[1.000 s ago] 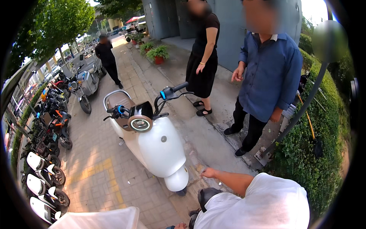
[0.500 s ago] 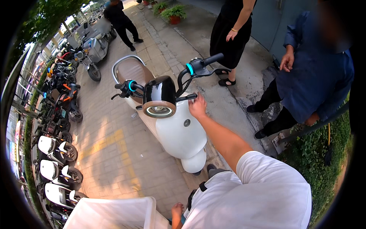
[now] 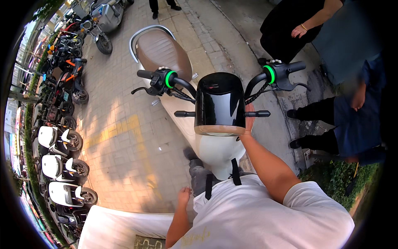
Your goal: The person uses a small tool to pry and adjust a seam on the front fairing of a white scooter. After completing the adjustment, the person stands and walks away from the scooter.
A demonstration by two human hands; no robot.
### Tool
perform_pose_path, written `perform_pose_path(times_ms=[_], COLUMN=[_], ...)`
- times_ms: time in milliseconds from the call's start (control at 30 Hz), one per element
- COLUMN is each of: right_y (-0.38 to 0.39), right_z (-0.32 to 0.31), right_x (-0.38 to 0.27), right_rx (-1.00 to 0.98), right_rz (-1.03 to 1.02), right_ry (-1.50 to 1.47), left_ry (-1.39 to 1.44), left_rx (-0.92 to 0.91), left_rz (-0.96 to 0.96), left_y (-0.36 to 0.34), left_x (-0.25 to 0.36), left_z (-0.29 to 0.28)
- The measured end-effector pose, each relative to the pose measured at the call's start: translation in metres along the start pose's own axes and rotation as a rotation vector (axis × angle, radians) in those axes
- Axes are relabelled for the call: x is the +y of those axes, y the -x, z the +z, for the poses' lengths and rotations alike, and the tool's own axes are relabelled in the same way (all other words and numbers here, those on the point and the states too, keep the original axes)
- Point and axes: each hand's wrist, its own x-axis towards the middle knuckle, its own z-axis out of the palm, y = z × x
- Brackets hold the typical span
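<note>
A white and brown electric scooter [image 3: 215,151] stands facing me, close to my waist. My right hand [image 3: 249,120] reaches along the right side of its glossy black headlight housing [image 3: 219,99]. The right turn-signal stalk [image 3: 260,113] crosses in front of that hand, whose fingers look stretched out but are partly hidden. Above it are the handlebars, with a glowing green ring at the left grip [image 3: 145,74] and the right grip [image 3: 297,66]. My left hand [image 3: 184,194] hangs low beside my body, fingers curled, with nothing visible in it.
A white bin-like object [image 3: 124,222] is at the lower left. Parked two-wheelers [image 3: 62,164] line the left side. A person in black [image 3: 286,31] stands at the upper right; another in dark blue [image 3: 356,120] is nearer on the right. Greenery [image 3: 327,178] grows at the lower right.
I have moved in front of the scooter, so its headlight and handlebars now face me squarely. My right hand has gone from the turn-signal tip to beside the headlight. The rings turned from blue to green.
</note>
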Motion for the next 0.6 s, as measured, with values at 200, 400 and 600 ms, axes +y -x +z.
perform_pose_path(times_ms=[200, 400, 600], right_y=[0.009, 0.017, 0.095], right_z=[-0.026, -0.056, -0.018], right_x=[-0.007, -0.031, -0.065], right_rx=[-0.118, -0.066, 0.164], right_rz=[0.173, 0.374, 0.465], right_ry=[-0.051, -0.011, 0.049], left_ry=[-0.197, -0.253, -0.026], left_rx=[-0.290, -0.382, -0.308], left_rz=[0.045, 0.078, 0.003], left_y=[-0.125, -0.199, -0.231], left_x=[0.070, 0.125, 0.134], left_z=[-0.061, -0.151, -0.236])
